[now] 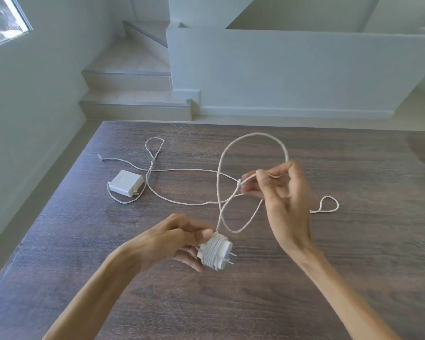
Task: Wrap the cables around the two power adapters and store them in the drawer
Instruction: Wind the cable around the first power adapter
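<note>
Above the dark wood-grain bench (304, 278), your left hand (179, 241) grips a white power adapter (216, 251), fingers curled round its body, with several turns of its cable already wound about it and its two prongs pointing to your right. Your right hand (280, 190), raised higher and farther out, pinches the free run of that cable (255, 134) between thumb and fingertips; the cord arcs in a tall loop from your fingers and falls back to the adapter. On the bench's left side, well apart from both hands, the second adapter (125, 183) lies flat with its own thin cable (182, 171) unwound, trailing in loose curves across the wood and ending in a small loop beyond your right wrist. Stair steps (133, 94) rise beyond the bench's far edge
</note>
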